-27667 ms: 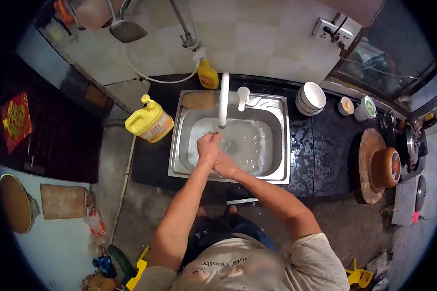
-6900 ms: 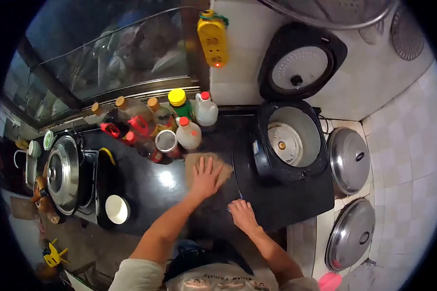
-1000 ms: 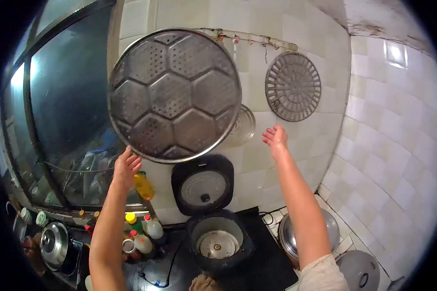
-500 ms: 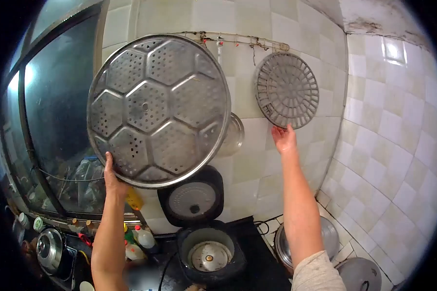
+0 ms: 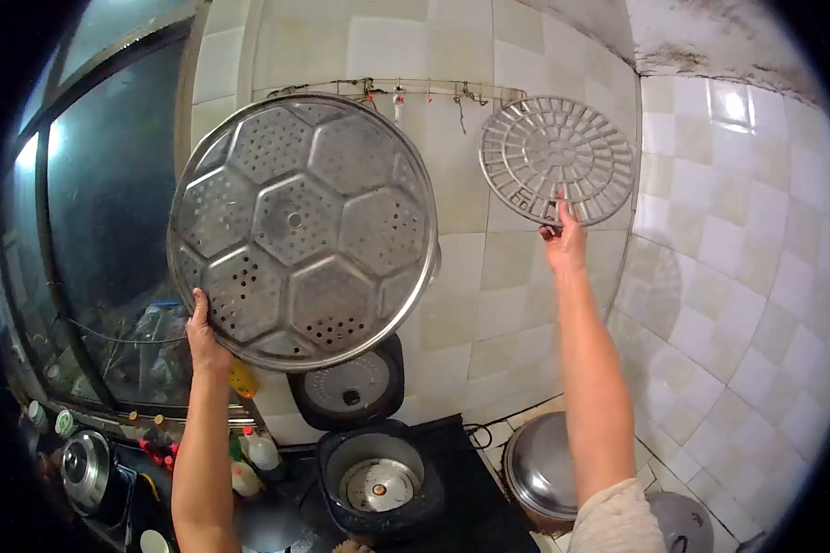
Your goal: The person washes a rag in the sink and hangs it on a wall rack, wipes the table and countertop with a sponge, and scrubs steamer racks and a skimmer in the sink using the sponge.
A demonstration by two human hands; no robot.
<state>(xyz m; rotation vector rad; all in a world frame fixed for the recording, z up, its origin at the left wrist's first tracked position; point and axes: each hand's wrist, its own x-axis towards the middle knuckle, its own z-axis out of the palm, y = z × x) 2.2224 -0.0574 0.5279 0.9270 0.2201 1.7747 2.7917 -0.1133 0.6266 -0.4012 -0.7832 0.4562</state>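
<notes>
My left hand (image 5: 207,336) grips the lower left rim of a large round metal steamer tray (image 5: 290,267), thumb in front. Hexagons and small holes pattern the tray, which stands nearly upright before the wall. To the right, my right hand (image 5: 565,241) pinches the bottom edge of a smaller slotted steamer rack (image 5: 563,152), with the thumb on its front and the fingers partly hidden behind. That rack leans back beside a wall rail with hooks (image 5: 398,89). Below the tray stands an open rice cooker (image 5: 383,484), its lid (image 5: 349,382) raised.
At the lower right sit a lidded metal pot (image 5: 539,465) and a grey round lid (image 5: 682,523). Bottles (image 5: 260,450) stand left of the cooker, and another lidded pot (image 5: 88,472) is farther left. A window (image 5: 115,203) borders the tiled wall.
My right thumb has come over the front of the small rack, which now tilts back and sits slightly right. The large tray has dropped slightly in view and tilted.
</notes>
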